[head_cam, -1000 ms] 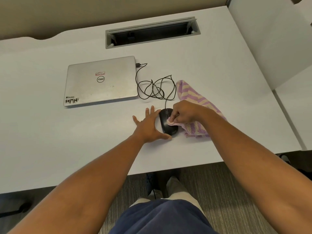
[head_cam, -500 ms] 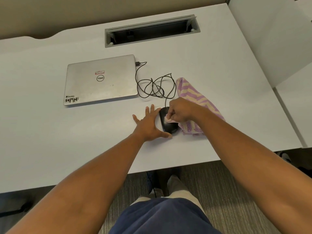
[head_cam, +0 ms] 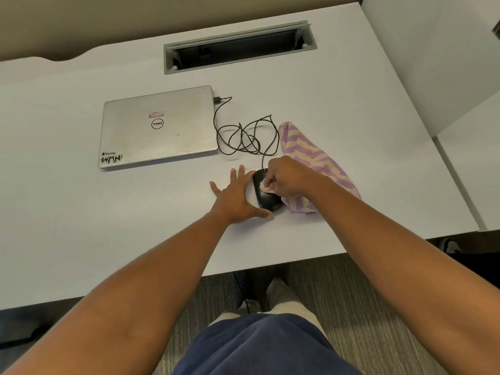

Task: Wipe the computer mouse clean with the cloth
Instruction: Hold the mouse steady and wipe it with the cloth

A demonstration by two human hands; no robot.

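A black wired computer mouse (head_cam: 265, 199) lies on the white desk (head_cam: 108, 226), partly hidden by both hands. My left hand (head_cam: 238, 196) rests flat on the desk with fingers spread, its thumb and finger edge against the mouse's left side and near end. My right hand (head_cam: 286, 177) is closed on a bunched corner of the purple-and-cream striped cloth (head_cam: 311, 158) and presses that corner onto the top of the mouse. The rest of the cloth trails away to the right and back on the desk.
The mouse cable (head_cam: 243, 133) lies in loose loops between the mouse and a closed silver laptop (head_cam: 157, 128) at the left. A grey cable slot (head_cam: 238, 47) is set into the desk at the back. A white partition (head_cam: 433, 50) stands at the right.
My right hand with the cloth corner has slid along the mouse top toward its far end. My left hand has stayed against the mouse.
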